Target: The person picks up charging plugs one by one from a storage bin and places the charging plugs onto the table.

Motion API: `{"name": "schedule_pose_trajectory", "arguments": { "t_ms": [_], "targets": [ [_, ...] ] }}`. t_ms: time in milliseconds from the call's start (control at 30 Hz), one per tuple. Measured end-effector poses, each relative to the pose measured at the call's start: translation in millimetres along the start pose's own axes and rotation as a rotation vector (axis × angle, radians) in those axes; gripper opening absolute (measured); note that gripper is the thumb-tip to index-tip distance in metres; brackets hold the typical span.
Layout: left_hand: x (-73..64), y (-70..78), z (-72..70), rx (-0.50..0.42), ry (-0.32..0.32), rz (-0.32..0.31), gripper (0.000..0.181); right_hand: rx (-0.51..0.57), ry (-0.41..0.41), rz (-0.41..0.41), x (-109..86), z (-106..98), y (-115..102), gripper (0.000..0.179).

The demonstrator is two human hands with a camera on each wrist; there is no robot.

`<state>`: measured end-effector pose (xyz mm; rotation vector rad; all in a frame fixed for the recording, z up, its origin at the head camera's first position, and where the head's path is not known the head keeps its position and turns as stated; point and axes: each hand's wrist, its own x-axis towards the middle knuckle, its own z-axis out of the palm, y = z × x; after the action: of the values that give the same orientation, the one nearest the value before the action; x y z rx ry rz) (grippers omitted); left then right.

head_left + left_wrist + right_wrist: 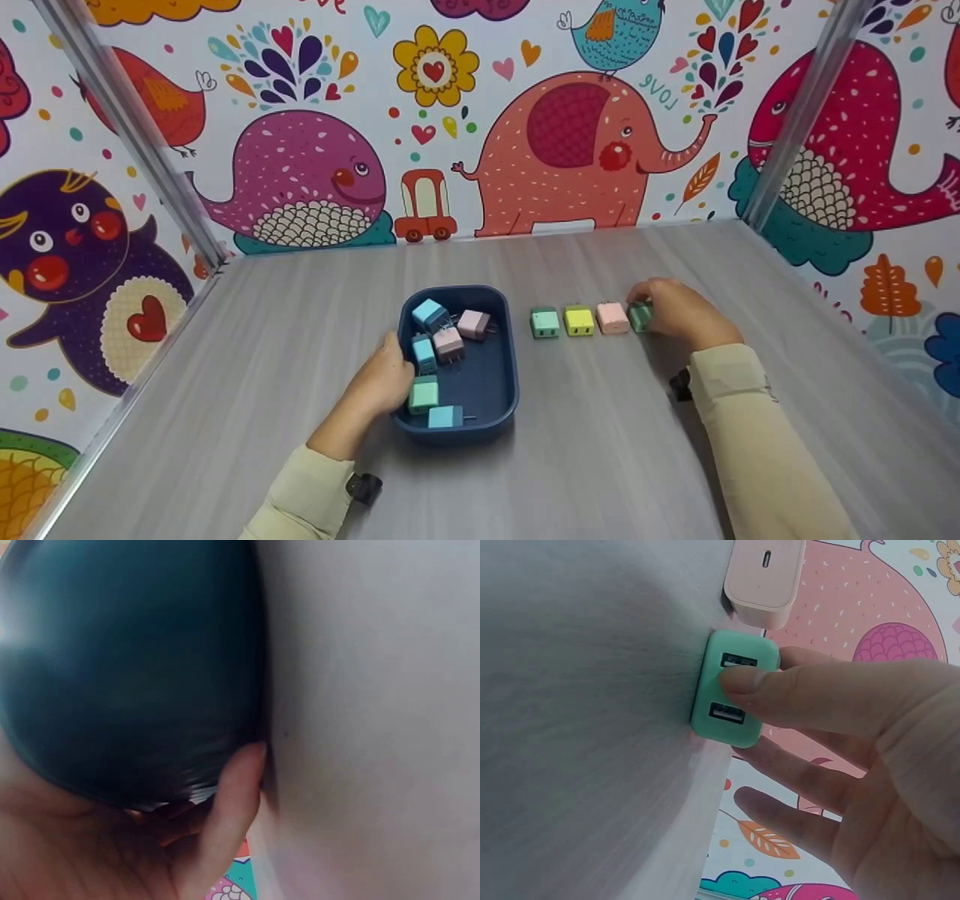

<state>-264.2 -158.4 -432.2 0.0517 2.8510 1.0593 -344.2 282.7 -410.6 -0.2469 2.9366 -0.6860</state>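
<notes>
My right hand [679,311] pinches a green charger plug [731,686] at the right end of a row, its thumb on the face with two USB ports. Next to it stands a pink charger plug [612,318], whose single port shows in the right wrist view. Farther left in the row are a yellow charger plug [579,320] and a light green charger plug [545,322]. With my left hand [384,375] I hold the left side of a dark blue bin [513,375], thumb [238,772] against its outer wall. Some left fingers are hidden by the bin.
Inside the bin lie several more plugs, among them a blue plug [430,316], a pink plug [474,325] and a green plug [424,394]. The grey tabletop [585,435] meets patterned wall panels [442,150] at the back and sides.
</notes>
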Motion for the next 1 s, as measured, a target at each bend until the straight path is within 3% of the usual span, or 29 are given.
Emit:
{"name": "schedule_pose_trajectory", "arguments": {
  "t_ms": [1000],
  "targets": [
    [0.6, 0.4, -0.8, -0.003, -0.018, -0.006, 0.061, 0.009, -0.005, -0.005, 0.3, -1.9, 0.0, 0.044]
  ]
}}
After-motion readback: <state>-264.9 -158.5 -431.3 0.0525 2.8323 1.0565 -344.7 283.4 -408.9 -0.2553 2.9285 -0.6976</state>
